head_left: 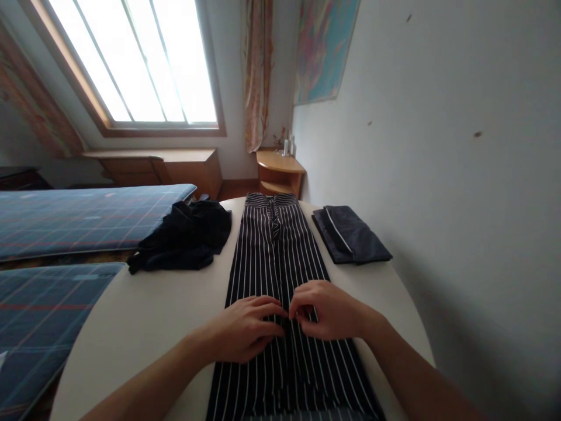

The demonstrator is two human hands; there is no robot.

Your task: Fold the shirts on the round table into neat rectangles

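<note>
Black trousers with white stripes [256, 257] lie lengthwise on a round white table [144, 310], waistband at the far end and legs side by side toward me. My left hand [249, 330] rests on the left leg, fingers stretched and slightly apart, tips at the line between the legs. Just across that line, my right hand [322, 310] has its fingers curled toward the thumb, and the tips appear to pinch the cloth of the right leg. The fingertips of the two hands almost meet.
A crumpled black garment [188, 234] lies at the table's left edge, and a folded dark garment [353, 237] on the right. Blue plaid mattresses [87, 219] stand to the left. A white wall [438, 175] runs along the right. Beyond is a small corner shelf [280, 161].
</note>
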